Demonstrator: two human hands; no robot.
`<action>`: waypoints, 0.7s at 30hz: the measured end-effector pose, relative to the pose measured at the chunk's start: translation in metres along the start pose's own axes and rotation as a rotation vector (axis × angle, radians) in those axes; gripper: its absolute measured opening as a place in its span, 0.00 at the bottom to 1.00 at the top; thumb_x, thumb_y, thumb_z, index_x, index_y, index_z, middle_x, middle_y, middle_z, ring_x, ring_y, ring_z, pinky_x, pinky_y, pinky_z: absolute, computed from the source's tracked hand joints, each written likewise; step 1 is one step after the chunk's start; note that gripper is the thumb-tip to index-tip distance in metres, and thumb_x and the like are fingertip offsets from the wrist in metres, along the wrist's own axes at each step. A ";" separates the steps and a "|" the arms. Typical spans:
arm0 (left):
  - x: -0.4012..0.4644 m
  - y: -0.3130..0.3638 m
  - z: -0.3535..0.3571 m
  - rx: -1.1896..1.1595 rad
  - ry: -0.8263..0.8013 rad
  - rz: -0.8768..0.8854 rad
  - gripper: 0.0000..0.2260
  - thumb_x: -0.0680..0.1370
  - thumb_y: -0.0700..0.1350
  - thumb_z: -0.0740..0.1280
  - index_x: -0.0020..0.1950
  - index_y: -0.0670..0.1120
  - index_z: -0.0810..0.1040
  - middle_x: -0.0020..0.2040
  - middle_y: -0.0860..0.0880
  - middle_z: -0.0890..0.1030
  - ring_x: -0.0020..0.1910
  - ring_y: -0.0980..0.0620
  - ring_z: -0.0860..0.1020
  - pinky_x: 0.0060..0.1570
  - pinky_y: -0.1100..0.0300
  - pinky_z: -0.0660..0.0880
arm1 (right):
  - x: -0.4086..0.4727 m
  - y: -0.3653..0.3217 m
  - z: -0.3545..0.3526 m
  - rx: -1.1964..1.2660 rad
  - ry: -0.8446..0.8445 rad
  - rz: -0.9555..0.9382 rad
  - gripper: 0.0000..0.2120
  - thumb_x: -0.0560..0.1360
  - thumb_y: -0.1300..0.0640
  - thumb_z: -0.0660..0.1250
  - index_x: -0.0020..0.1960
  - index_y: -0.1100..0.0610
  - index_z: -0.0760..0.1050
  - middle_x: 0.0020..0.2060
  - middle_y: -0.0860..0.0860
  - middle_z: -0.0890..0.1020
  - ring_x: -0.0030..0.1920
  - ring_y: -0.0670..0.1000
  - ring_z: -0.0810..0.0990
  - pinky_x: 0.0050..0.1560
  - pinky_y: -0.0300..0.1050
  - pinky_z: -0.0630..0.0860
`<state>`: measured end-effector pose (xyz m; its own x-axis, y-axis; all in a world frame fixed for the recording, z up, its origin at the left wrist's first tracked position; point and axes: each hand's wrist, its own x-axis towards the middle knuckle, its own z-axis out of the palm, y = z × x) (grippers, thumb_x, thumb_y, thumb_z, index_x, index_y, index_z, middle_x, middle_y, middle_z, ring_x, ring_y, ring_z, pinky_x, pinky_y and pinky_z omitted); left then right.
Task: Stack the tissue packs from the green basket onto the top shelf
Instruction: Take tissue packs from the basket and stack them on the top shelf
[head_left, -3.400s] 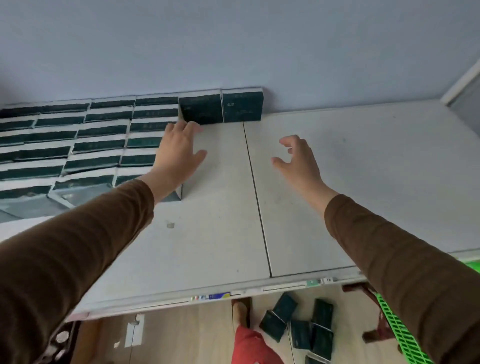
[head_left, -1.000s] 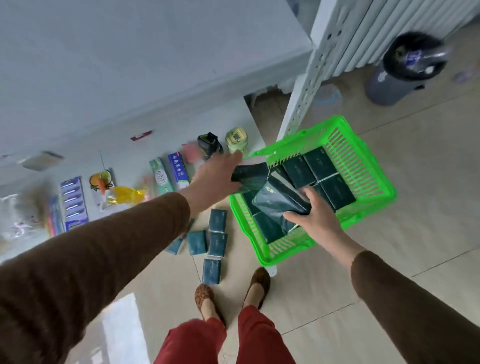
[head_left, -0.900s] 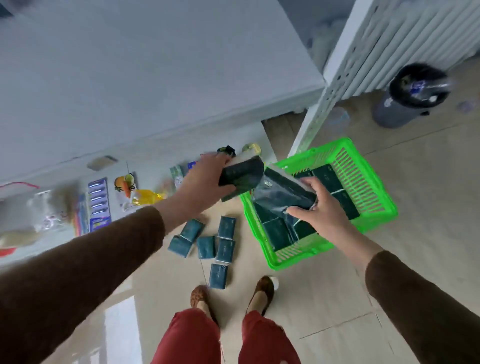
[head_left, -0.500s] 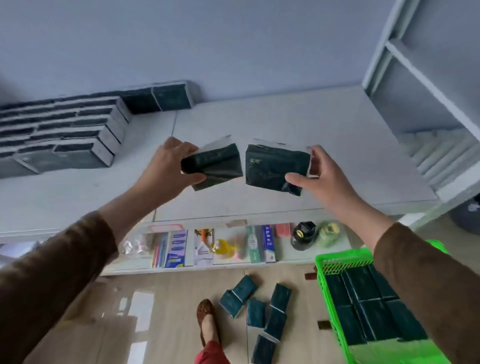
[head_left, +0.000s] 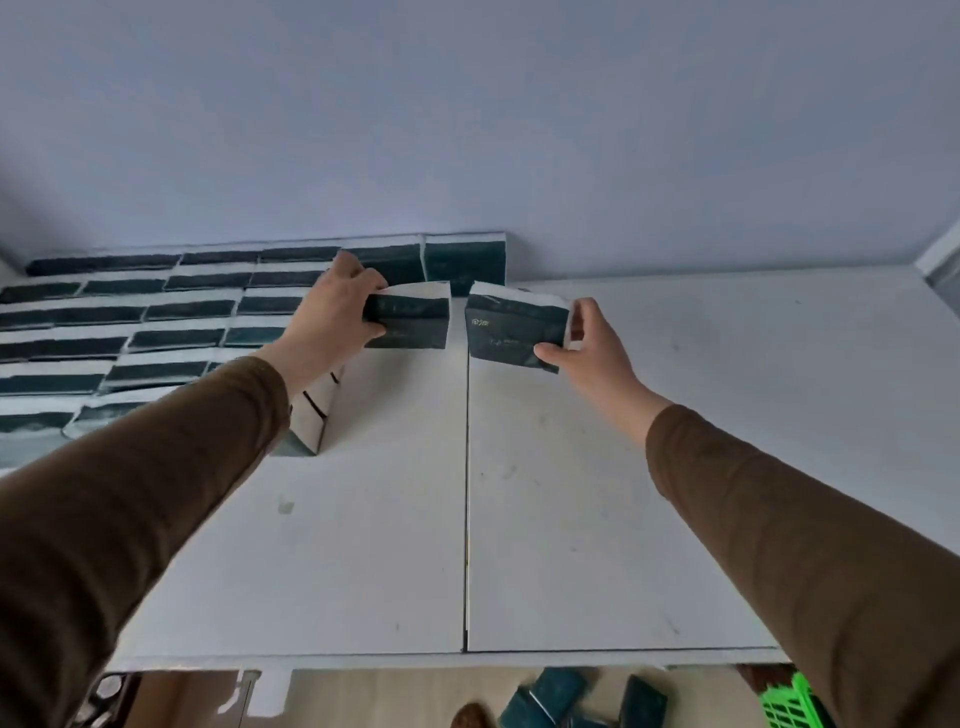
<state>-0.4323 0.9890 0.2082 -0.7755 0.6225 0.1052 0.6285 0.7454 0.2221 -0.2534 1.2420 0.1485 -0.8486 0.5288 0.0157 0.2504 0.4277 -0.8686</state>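
On the top shelf (head_left: 571, 493), rows of dark tissue packs (head_left: 171, 338) fill the left side up to the wall, with spare packs on the floor (head_left: 566, 701) and a corner of the green basket (head_left: 787, 706) below. The left hand (head_left: 327, 322) grips one pack (head_left: 410, 322) beside those rows; the right hand (head_left: 592, 348) pinches another pack (head_left: 514, 330) (thumb underneath) just right of it, the two packs slightly apart.

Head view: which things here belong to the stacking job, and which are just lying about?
Job:
left hand with tissue pack
right hand with second pack
stacked packs
top shelf
green basket

Lying about:
floor packs
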 end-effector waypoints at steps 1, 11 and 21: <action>0.011 -0.009 0.004 0.008 -0.007 -0.010 0.25 0.72 0.42 0.76 0.67 0.46 0.74 0.62 0.46 0.68 0.57 0.43 0.74 0.59 0.50 0.74 | 0.014 0.000 0.009 -0.019 -0.003 -0.002 0.20 0.71 0.53 0.76 0.53 0.55 0.67 0.51 0.55 0.80 0.50 0.56 0.80 0.49 0.53 0.78; 0.063 -0.055 0.024 0.266 0.069 -0.005 0.29 0.70 0.46 0.77 0.66 0.45 0.68 0.59 0.43 0.74 0.61 0.40 0.69 0.57 0.44 0.73 | 0.091 0.000 0.072 -0.074 0.031 -0.028 0.17 0.74 0.54 0.75 0.54 0.55 0.69 0.44 0.50 0.76 0.41 0.44 0.74 0.38 0.28 0.71; 0.049 -0.035 0.027 0.364 0.106 -0.005 0.27 0.71 0.52 0.75 0.65 0.45 0.70 0.59 0.43 0.74 0.59 0.41 0.70 0.59 0.46 0.70 | 0.075 -0.005 0.076 0.070 0.137 0.159 0.30 0.76 0.58 0.72 0.74 0.54 0.62 0.58 0.52 0.76 0.54 0.49 0.76 0.54 0.41 0.74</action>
<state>-0.4906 1.0002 0.1798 -0.7684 0.6051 0.2085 0.5904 0.7959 -0.1342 -0.3536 1.2234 0.1161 -0.7287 0.6821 -0.0611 0.3387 0.2814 -0.8978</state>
